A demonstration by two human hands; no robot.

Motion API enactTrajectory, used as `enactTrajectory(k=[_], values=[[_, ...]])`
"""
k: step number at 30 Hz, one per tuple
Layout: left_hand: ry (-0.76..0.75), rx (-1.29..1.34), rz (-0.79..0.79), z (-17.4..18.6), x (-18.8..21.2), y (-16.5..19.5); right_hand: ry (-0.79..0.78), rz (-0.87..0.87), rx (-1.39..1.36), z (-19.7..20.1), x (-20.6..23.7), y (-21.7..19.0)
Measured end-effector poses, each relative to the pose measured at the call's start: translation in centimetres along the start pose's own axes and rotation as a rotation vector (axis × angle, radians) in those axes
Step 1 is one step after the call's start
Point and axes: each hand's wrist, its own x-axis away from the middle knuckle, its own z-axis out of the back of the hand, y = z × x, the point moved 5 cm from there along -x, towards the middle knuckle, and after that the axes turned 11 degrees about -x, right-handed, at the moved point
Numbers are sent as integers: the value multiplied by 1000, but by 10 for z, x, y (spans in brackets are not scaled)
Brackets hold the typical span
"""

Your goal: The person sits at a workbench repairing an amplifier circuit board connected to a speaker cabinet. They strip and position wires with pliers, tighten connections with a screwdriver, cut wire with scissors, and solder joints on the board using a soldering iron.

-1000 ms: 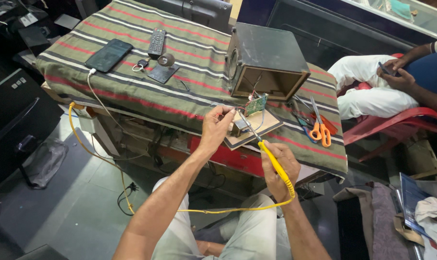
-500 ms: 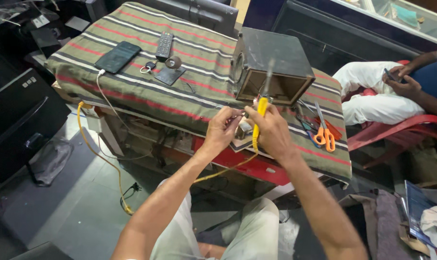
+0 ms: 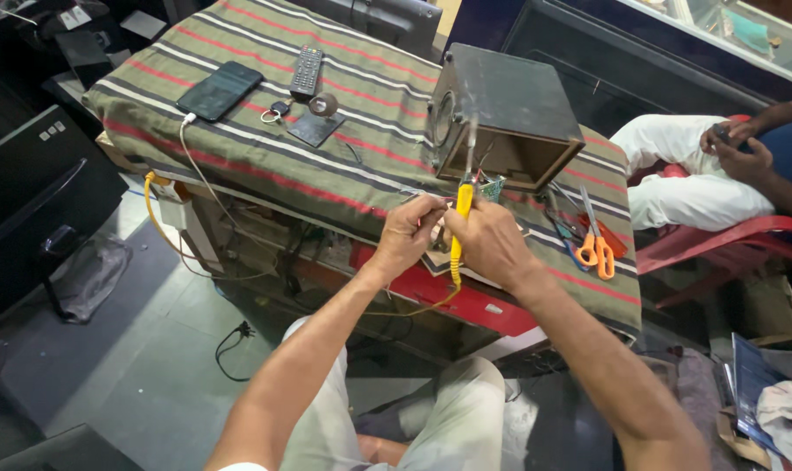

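Head view: right hand (image 3: 492, 244) grips yellow soldering iron (image 3: 457, 228) (upright), left hand (image 3: 411, 234) pinched beside.

A tabletop (image 3: 265, 161) draped in a striped cloth (image 3: 361, 131) carries a dark speaker box (image 3: 500, 113) and orange-handled scissors (image 3: 595, 246) at one end. At the other lie a phone (image 3: 221, 90) on a white cable, a remote control (image 3: 307, 71) and keys (image 3: 275, 111).
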Motion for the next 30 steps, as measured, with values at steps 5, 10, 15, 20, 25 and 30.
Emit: enactTrajectory(k=[5, 10, 15, 20, 25, 30], values=[[54, 223, 259, 0, -8, -35, 152, 1, -187, 16, 17, -36], [0, 356, 359, -2, -12, -33, 193, -166, -137, 26, 34, -44], [3, 656, 468, 6, 4, -34, 293, -195, -199, 26, 54, -46], [60, 627, 522, 8, 12, -44, 455, -200, -186, 29, 77, -47], [35, 590, 561, 8, 9, -46, 583, -449, -414, 29, 100, -34], [-66, 540, 494, 0, 0, -40, 624, -489, -786, 28, 115, -12]])
